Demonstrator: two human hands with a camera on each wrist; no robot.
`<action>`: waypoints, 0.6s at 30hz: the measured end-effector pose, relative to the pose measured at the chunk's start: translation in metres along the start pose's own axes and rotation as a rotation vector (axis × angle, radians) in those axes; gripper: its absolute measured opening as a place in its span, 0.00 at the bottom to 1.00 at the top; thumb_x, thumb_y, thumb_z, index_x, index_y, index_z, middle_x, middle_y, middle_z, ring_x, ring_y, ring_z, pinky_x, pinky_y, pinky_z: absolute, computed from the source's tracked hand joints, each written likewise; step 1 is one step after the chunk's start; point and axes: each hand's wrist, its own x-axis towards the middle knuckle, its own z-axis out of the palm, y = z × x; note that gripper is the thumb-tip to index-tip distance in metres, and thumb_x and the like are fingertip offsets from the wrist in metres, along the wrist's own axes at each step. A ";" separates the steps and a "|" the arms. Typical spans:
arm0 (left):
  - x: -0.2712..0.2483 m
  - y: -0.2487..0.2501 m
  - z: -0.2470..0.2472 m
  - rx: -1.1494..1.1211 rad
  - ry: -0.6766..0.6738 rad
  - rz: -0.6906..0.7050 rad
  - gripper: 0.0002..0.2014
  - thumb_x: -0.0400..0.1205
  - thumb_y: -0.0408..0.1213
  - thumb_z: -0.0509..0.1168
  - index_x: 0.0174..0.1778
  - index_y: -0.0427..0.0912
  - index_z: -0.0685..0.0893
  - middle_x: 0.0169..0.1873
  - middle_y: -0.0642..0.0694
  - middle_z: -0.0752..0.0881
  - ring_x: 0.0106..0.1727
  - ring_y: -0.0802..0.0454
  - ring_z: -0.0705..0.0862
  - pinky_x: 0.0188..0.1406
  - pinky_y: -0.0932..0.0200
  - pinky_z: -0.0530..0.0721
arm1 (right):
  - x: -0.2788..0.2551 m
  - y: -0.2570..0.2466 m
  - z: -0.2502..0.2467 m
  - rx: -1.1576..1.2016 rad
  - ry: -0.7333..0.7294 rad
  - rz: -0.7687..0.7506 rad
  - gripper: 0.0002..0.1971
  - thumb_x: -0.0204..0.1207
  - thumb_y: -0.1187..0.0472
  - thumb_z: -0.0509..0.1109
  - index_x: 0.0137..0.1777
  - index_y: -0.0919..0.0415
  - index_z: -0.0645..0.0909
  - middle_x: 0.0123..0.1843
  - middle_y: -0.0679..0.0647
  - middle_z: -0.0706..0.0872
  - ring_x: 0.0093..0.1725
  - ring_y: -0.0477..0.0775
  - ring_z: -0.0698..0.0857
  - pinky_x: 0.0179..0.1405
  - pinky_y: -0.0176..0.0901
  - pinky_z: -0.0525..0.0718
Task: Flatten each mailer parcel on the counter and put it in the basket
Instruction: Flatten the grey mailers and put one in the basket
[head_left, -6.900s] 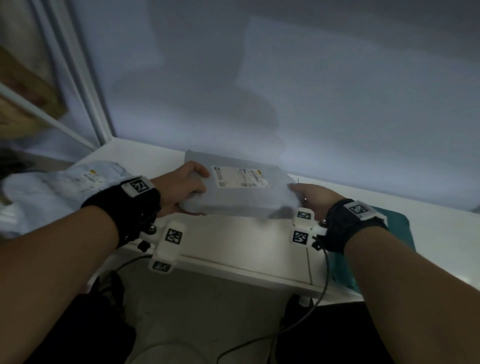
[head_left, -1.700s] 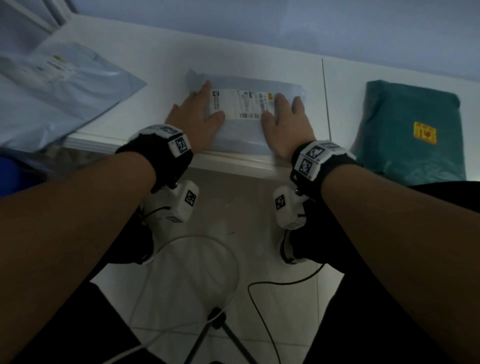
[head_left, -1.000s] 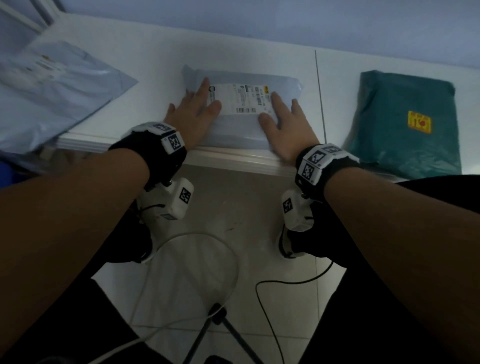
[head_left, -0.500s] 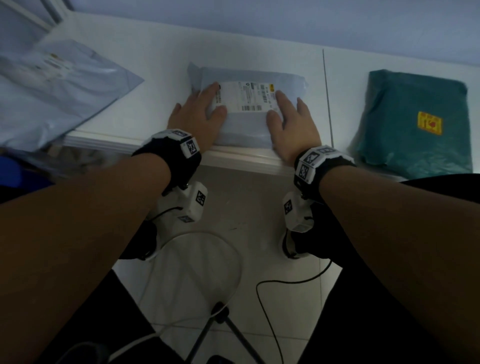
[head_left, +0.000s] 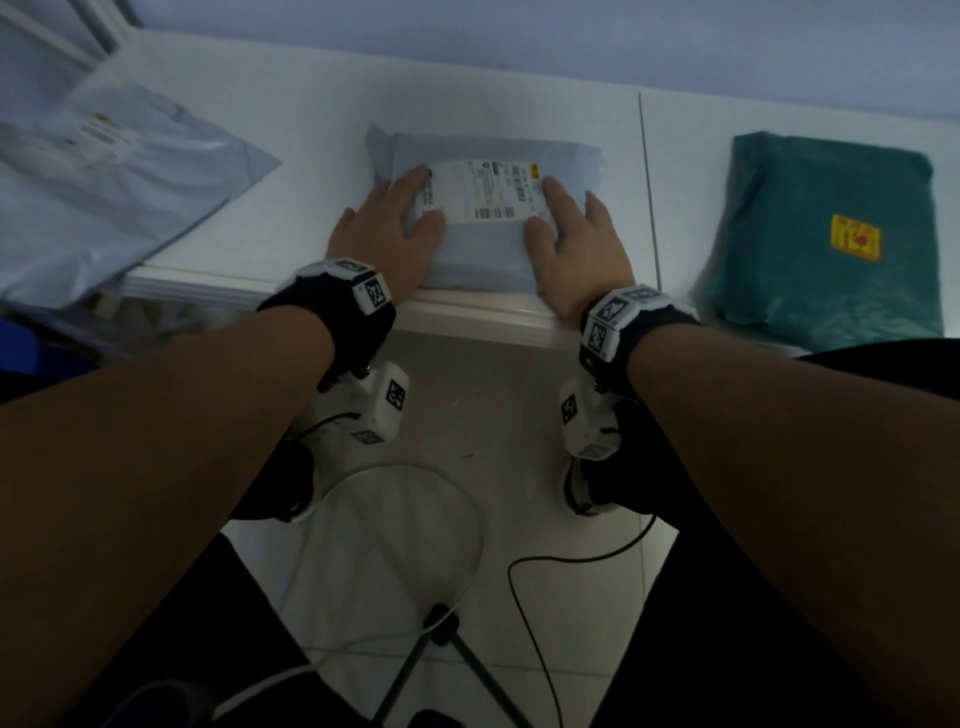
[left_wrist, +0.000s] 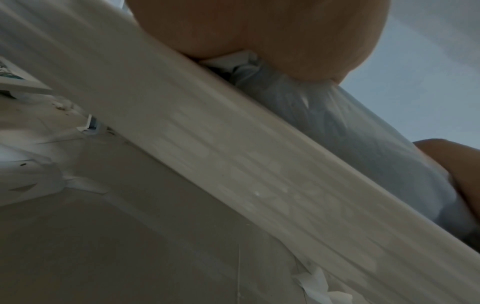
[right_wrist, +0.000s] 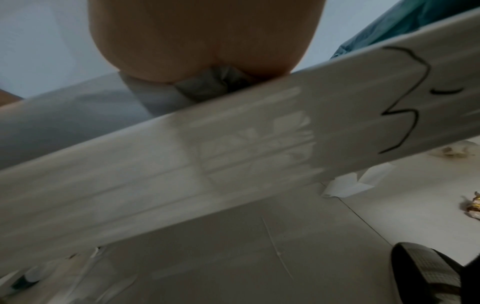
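A grey mailer parcel (head_left: 485, 244) with a white shipping label lies flat at the near edge of the white counter (head_left: 311, 135). My left hand (head_left: 387, 228) presses flat on its left end, fingers straight. On its right end my right hand (head_left: 571, 234) presses the same way. In the left wrist view the heel of the left hand (left_wrist: 259, 35) bears on the grey parcel (left_wrist: 350, 144) above the counter edge (left_wrist: 233, 164). The right wrist view shows the right hand (right_wrist: 202, 39) on the parcel (right_wrist: 78, 113). No basket is in view.
A flat grey mailer (head_left: 98, 182) hangs over the counter's left corner. A teal parcel (head_left: 831, 234) with a yellow sticker lies at the right, beyond a seam in the counter. Below are tiled floor, cables and a tripod leg (head_left: 467, 649).
Since the oldest frame the grey parcel went from held in the air to lying on the counter. Over the last second both hands stay pressed flat on it, sliding only slightly.
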 end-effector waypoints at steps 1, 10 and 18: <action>0.000 0.000 0.000 -0.001 0.000 0.001 0.32 0.80 0.61 0.48 0.83 0.61 0.58 0.82 0.51 0.63 0.82 0.52 0.62 0.83 0.45 0.54 | 0.000 0.000 0.000 -0.002 0.000 -0.002 0.30 0.85 0.39 0.51 0.86 0.44 0.56 0.86 0.65 0.56 0.84 0.65 0.59 0.81 0.54 0.62; -0.001 0.000 0.000 -0.002 0.021 0.003 0.32 0.80 0.60 0.49 0.82 0.60 0.60 0.82 0.51 0.65 0.81 0.51 0.64 0.82 0.44 0.56 | 0.000 -0.001 0.000 -0.009 -0.003 0.005 0.30 0.84 0.39 0.51 0.86 0.43 0.56 0.86 0.64 0.56 0.84 0.65 0.61 0.81 0.54 0.62; 0.000 0.000 0.001 0.001 0.030 -0.011 0.31 0.80 0.60 0.49 0.82 0.61 0.61 0.81 0.51 0.65 0.80 0.51 0.65 0.82 0.45 0.55 | 0.000 -0.001 0.000 -0.008 0.003 0.000 0.30 0.85 0.40 0.52 0.86 0.44 0.57 0.86 0.65 0.57 0.84 0.65 0.61 0.81 0.54 0.62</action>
